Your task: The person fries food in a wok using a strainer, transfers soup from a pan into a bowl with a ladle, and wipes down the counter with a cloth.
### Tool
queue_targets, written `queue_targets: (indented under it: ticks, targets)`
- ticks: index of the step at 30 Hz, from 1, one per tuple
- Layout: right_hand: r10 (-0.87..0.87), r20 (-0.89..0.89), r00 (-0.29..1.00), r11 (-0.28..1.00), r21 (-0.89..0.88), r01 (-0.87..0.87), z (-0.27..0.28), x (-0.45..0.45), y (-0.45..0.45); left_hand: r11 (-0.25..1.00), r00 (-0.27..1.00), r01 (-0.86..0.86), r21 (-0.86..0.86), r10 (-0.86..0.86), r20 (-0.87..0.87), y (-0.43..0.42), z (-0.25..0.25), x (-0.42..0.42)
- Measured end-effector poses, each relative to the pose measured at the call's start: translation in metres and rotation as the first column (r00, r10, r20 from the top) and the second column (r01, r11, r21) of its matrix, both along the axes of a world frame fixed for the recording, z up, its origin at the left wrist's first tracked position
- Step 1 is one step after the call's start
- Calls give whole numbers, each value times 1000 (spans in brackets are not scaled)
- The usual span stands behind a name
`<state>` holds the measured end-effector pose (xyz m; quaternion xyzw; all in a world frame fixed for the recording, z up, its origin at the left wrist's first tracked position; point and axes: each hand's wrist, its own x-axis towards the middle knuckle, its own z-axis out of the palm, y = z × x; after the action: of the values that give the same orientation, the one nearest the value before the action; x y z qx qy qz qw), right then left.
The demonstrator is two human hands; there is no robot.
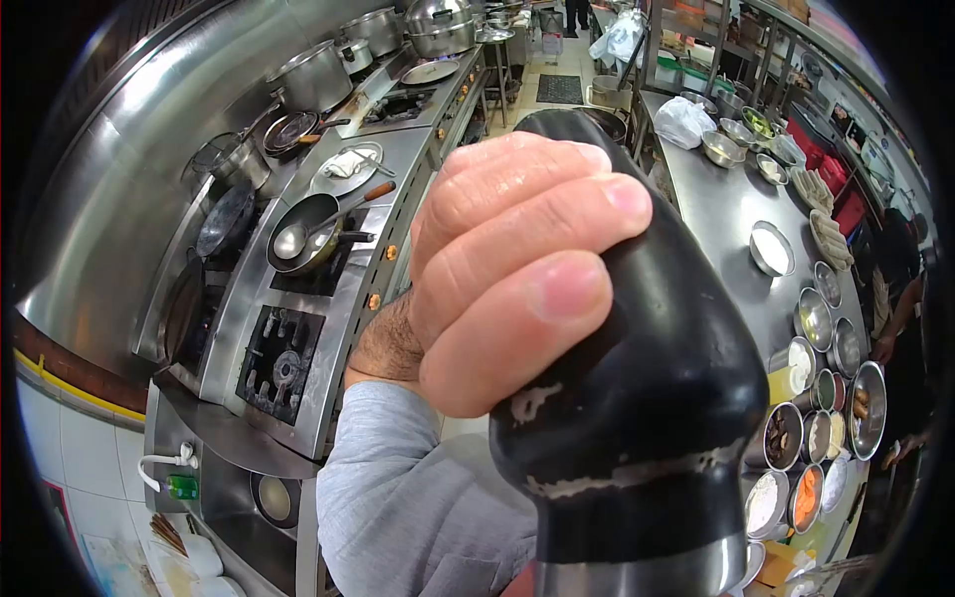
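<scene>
Large and close to me, a scuffed black tapered thing with a steel lower part fills the middle of the view; its exact kind I cannot make out. My left hand is closed around its upper part, fingers wrapped over from the left with the nails facing me. A worn, pale ring runs round the black part below its bulge. My grey-sleeved forearm comes up behind it from the lower left. Only a sliver of skin, perhaps my right hand, shows beside the steel at the bottom edge; its fingers are hidden.
On the left, a stove carries a pan with a ladle in it. Big pots stand behind. Several ingredient bowls line the steel counter at right, where another person's arm reaches in.
</scene>
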<state>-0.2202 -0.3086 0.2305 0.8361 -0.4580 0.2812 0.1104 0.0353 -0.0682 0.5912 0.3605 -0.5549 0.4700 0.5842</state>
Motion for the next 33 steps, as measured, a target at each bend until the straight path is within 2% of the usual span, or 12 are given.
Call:
queue_targets:
  ticks: [5, 8, 14, 15, 17, 18, 20, 26, 33]
  targets:
    - [16, 25, 1000, 1000, 3, -16, 2, 0, 1, 999, 1000, 5, -39, -6, -13, -2, 8, -6]
    - [-5, 16, 1000, 1000, 7, 5, 3, 2, 1, 999, 997, -50, 10, 50, 60, 2, 14, -2]
    - [1, 28, 1000, 1000, 25, -2, 1, -1, 0, 1000, 996, -2, -31, 5, 88, -10, 22, -2]
    - [-11, 22, 1000, 1000, 25, 10, 1, 0, 1, 977, 996, -32, -211, 48, 72, -20, 29, -3]
    - [-22, 22, 1000, 999, 23, 22, 2, 1, 1, 920, 995, -59, -386, 87, 54, -21, 31, -3]
    - [-25, 16, 1000, 999, 27, 24, 2, 1, 1, 971, 997, -14, -238, 32, 72, -13, 26, -3]
    - [-26, 14, 1000, 999, 29, 26, 3, 1, 1, 996, 996, 32, -85, -24, 86, -6, 25, -2]
    - [-15, 16, 1000, 1000, 11, 15, 1, -1, 1, 1000, 994, 8, -24, -5, 113, -2, 31, -4]
    - [-13, 19, 1000, 1000, 21, 13, 1, -1, 1, 998, 992, 12, -60, -5, 125, -5, 33, -5]
